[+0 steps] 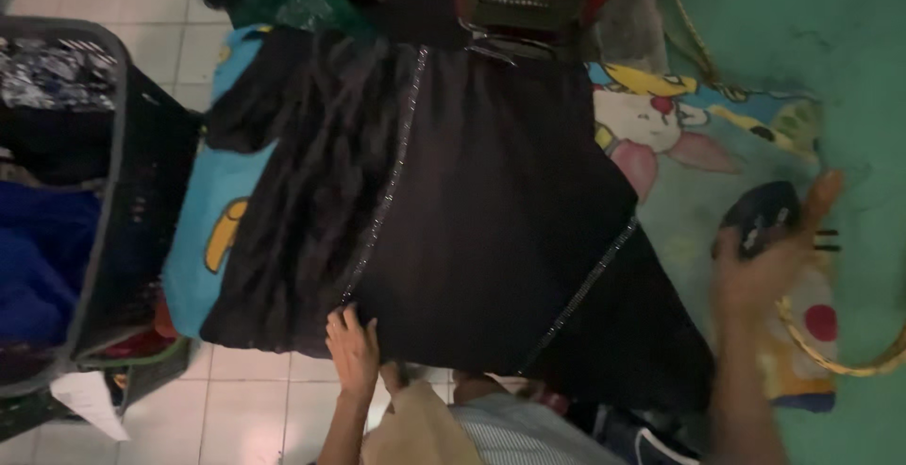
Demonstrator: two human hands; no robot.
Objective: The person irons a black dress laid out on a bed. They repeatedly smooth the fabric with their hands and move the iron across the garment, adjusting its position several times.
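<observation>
- Black garment [453,210] lies spread nearly flat on the cartoon-print sheet [698,163], hem under the left hand [352,352], whose grip presses flat, fingers apart.
- Right hand [764,267], blurred, has its grip closed around a dark iron [760,215], well right of the cloth.
- By my judgement: spreading done, pressing not begun.

The floor [255,408] is laid with pale square tiles, exposed at 7 o'clock and 11 o'clock. A cartoon-printed blanket [698,144] lies flat on it, with blue sections at 9 o'clock and pastel figures at 3 o'clock. A black garment [472,210] with beaded trim lines is spread directly on the blanket at centre. A dark laundry basket [104,191] stands on the tiles at 9 o'clock. A yellow cord [830,356] curves at 4 o'clock.
</observation>
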